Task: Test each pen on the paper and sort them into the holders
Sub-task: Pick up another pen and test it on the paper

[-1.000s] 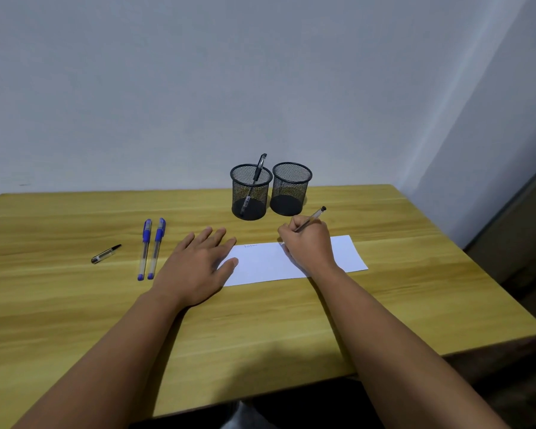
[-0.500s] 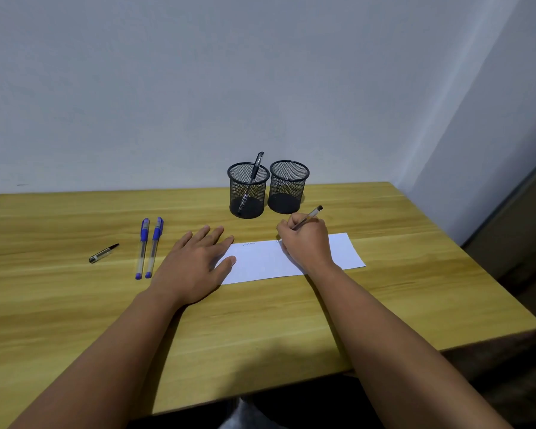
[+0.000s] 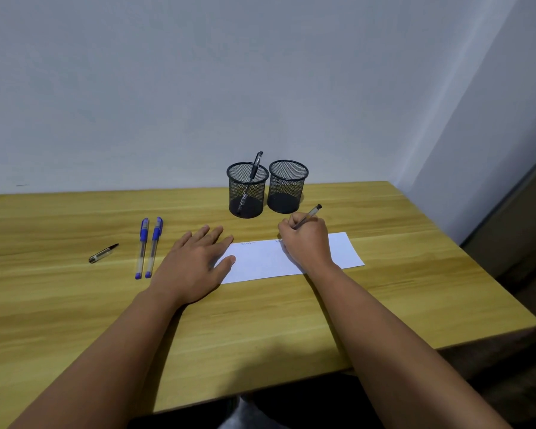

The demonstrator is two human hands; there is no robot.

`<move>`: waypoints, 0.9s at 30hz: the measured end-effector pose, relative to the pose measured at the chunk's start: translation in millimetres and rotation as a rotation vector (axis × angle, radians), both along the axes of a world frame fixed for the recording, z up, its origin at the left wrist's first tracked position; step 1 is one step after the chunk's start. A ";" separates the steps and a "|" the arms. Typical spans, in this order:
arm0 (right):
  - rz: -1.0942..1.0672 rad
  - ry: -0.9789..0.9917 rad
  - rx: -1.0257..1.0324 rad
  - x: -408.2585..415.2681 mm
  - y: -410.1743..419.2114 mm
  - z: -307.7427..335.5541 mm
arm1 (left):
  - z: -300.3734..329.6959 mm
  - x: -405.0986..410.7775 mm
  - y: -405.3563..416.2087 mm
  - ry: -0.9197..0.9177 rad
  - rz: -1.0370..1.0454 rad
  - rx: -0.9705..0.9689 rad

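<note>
A white paper strip [image 3: 344,252] lies on the wooden table [image 3: 260,320], with faint marks near its top edge. My right hand [image 3: 307,243] grips a clear pen with a dark end [image 3: 310,215], its tip down on the paper. My left hand [image 3: 198,261] lies flat, fingers spread, pressing the paper's left end. Two black mesh holders stand behind the paper: the left holder [image 3: 247,193] has a black pen [image 3: 254,168] leaning in it, the right holder [image 3: 287,187] looks empty. Two blue-capped pens [image 3: 148,246] lie side by side left of my left hand.
A short dark pen cap [image 3: 102,253] lies on the table further left. A pale wall rises right behind the holders. The table's right edge drops off to a dark floor [image 3: 523,274].
My right hand has shifted only slightly on the paper with the pen. The left hand stays flat; the view has tilted a little.
</note>
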State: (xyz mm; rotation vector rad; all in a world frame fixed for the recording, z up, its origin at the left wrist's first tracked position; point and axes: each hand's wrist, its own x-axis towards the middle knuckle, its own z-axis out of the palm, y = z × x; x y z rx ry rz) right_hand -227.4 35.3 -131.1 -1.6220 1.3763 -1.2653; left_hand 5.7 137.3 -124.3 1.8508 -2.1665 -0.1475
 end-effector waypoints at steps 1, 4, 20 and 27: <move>-0.003 0.005 -0.008 -0.5 0.0 0.3 | 0.3 -0.1 0.4 0.000 0.000 0.000; -0.020 0.009 -0.016 -1.3 0.2 1.2 | 0.6 0.0 0.7 -0.002 0.001 0.002; -0.049 0.061 -0.027 -3.7 4.7 6.5 | 0.6 0.3 -0.3 -0.012 0.002 0.002; -0.063 0.066 0.000 -2.5 4.2 7.8 | 0.0 0.7 -1.1 -0.008 -0.001 -0.002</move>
